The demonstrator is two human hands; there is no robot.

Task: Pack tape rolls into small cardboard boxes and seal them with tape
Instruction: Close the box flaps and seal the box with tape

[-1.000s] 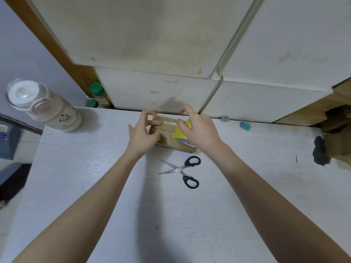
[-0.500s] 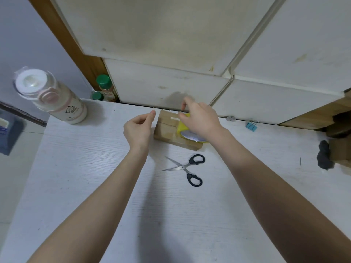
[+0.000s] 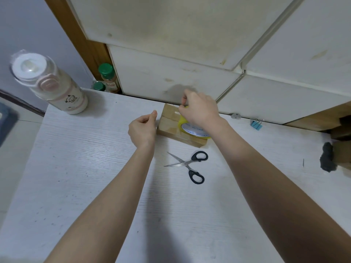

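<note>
1. Brown cardboard box (image 3: 171, 123) lies flat on the white wood-grain table (image 3: 76, 168), its far edge close to the white cabinet front (image 3: 171, 76) behind it. It serves as the landmark for what follows.
2. On top of the box, toward its right end, rests a yellow tape roll (image 3: 193, 130) with a white printed core; much of the roll is hidden under the right hand (image 3: 199, 109).
3. The right hand reaches over the box from the right, fingers curled onto the upper part of the roll and thumb and forefinger pinched together at the box's far edge. A pale strip shows on the box top just left of those fingertips.
4. The left hand (image 3: 142, 128) sits just left of the box, thumb and forefinger pressed together in a pinch. Whether anything is held between them I cannot tell.
5. Nearer the person than the box, black-handled scissors (image 3: 190, 165) lie on the table with blades parted, apart from the box.
6. Well to the left of the box stands a white bottle (image 3: 51, 86) with a pink-trimmed lid.
7. Beyond the box's left side, two green-capped jars (image 3: 106, 76) sit in the gap beside the cabinet.
8. To the right of the box, near the cabinet foot, lies a blue binder clip (image 3: 256, 125).
</note>
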